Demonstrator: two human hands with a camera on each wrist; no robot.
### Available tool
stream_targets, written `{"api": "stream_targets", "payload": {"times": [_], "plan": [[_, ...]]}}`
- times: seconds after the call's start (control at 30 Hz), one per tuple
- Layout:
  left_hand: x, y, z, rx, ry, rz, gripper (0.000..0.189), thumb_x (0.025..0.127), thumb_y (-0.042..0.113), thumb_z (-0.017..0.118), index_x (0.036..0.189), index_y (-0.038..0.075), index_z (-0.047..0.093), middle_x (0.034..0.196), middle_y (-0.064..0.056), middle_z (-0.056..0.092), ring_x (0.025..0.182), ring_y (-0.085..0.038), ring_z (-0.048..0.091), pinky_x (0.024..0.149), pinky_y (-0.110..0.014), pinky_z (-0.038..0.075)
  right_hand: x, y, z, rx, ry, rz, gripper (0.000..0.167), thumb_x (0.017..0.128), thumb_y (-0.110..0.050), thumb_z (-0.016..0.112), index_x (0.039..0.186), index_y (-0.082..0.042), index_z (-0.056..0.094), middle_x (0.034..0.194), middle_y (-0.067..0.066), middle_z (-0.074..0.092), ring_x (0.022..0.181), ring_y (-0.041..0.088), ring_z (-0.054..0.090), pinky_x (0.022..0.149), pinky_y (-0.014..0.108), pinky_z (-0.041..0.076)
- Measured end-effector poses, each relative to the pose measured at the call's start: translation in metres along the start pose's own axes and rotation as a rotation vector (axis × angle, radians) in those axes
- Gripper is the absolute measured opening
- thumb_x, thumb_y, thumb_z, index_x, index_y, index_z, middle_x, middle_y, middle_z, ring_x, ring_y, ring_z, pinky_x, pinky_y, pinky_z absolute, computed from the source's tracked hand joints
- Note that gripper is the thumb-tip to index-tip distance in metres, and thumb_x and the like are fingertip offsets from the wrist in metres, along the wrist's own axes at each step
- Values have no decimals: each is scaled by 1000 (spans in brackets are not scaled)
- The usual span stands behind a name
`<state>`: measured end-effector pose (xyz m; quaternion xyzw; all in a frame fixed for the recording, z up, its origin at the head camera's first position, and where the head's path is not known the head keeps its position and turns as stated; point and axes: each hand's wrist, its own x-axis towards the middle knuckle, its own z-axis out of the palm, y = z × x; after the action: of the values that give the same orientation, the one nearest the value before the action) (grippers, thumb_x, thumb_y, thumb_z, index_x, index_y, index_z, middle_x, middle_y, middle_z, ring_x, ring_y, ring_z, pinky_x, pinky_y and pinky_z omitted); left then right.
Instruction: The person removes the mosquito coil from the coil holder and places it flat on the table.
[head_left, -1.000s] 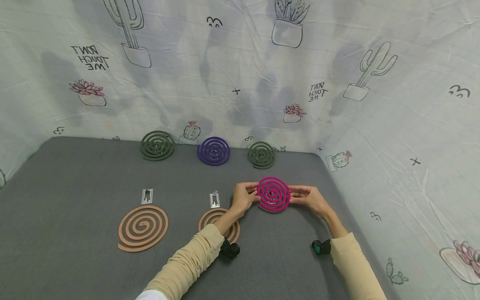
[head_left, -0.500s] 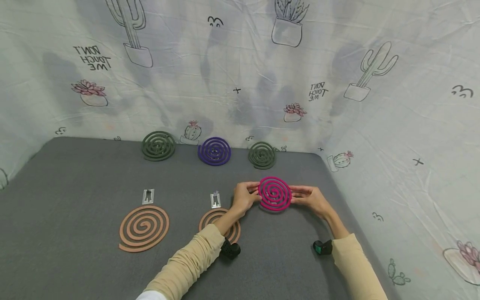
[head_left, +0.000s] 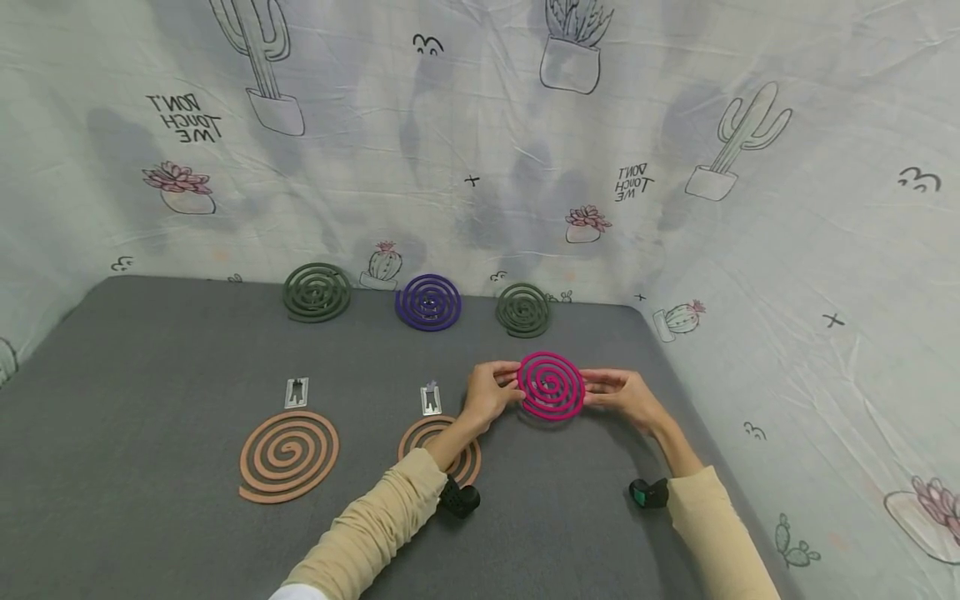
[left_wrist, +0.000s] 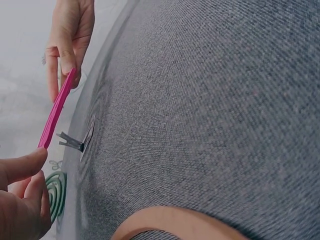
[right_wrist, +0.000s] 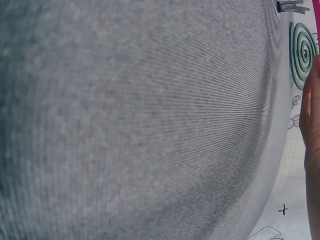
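Observation:
A pink mosquito coil [head_left: 551, 386] is held level between both hands at the right of the grey table. My left hand [head_left: 489, 395] pinches its left rim between thumb and fingers. On the opposite rim, my right hand [head_left: 624, 400] pinches it with thumb and fingertips. The left wrist view shows the pink coil [left_wrist: 56, 112] edge-on, a gap away from the upright prongs of a small metal stand [left_wrist: 85, 142] on the table. Only part of my right hand [right_wrist: 312, 112] enters the right wrist view, at its right edge.
Two green coils [head_left: 317, 292] and a purple coil [head_left: 428, 302] stand along the back on metal stands. Nearer lie two light-brown coils [head_left: 288, 451], one partly under my left forearm. Behind each is a flat metal stand [head_left: 297, 392]. A printed cloth [head_left: 480, 125] hangs behind the table.
Both hands and the pink coil have shifted very slightly right and up in the head view. The hold on the coil is the same, and the other coils stay put.

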<state>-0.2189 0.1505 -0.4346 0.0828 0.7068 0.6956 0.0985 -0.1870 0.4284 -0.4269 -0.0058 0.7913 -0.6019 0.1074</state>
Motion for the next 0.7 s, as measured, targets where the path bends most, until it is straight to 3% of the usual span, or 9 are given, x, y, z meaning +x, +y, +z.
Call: {"api": "stream_targets", "payload": {"times": [0.37, 0.7], "plan": [[-3, -3, -3, -10, -18, -17, 46, 83, -28, 78, 127, -17, 72, 128, -33, 74, 119, -44, 73, 106, -42, 64, -4, -5, 4, -24, -1, 33, 59, 96, 9, 77, 147, 24, 51, 113, -11, 78, 103, 0, 74, 88, 20, 64], [-7, 1, -10, 9, -54, 3, 50, 82, -28, 77, 131, -19, 69, 131, -34, 73, 122, -46, 73, 102, -36, 65, -7, -9, 8, -8, 3, 23, 59, 95, 9, 79, 146, 23, 52, 112, -13, 77, 103, 1, 74, 87, 21, 64]]}}
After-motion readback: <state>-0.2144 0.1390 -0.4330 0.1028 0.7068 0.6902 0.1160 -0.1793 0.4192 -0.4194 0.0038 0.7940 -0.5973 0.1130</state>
